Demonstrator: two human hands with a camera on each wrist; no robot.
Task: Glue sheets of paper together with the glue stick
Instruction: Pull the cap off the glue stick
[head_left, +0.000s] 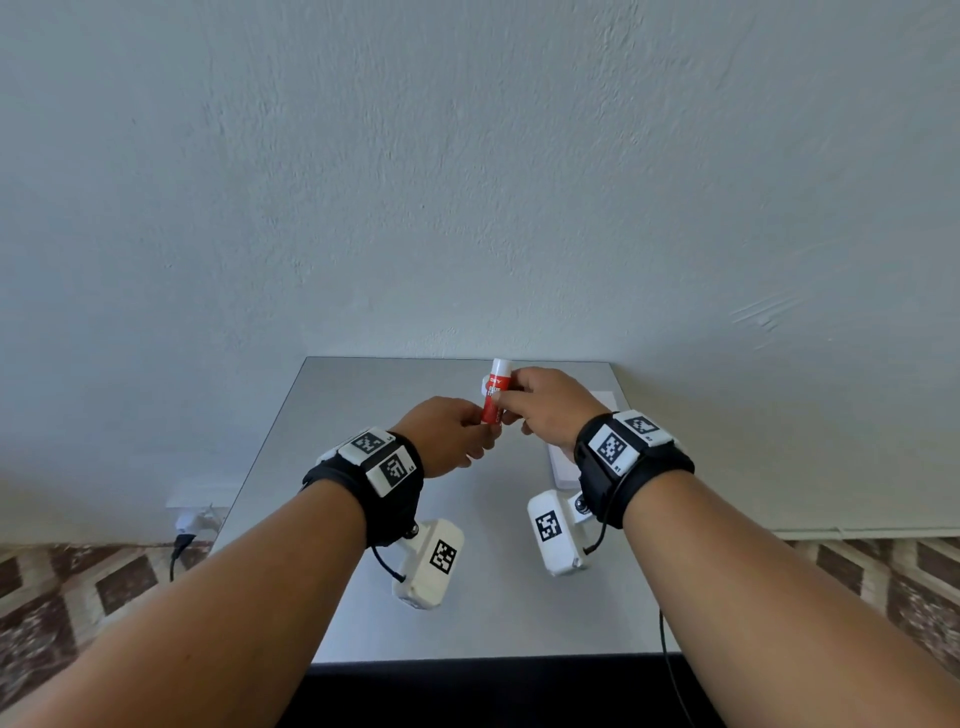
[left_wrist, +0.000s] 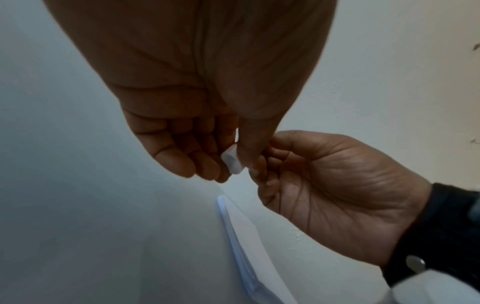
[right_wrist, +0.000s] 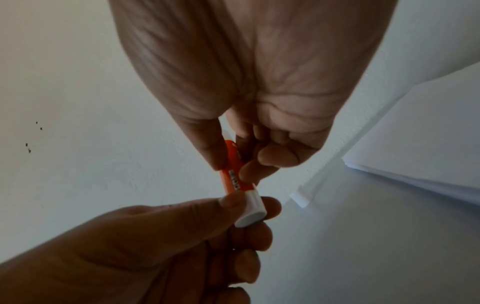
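Red glue stick (head_left: 492, 397) upright; right hand (head_left: 545, 405) grips barrel, left hand (head_left: 447, 434) pinches white base.

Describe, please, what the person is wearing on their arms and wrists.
Both forearms are bare, without sleeves. Each wrist carries a black strap topped with white blocks bearing black-and-white square markers. A white boxy camera, also marked, hangs under each wrist, and thin black cables run from the straps.

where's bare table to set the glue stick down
Bare table lies left of the hands, and along the near edge below the wrists. It is crowded at right, where the paper lies under the right hand.
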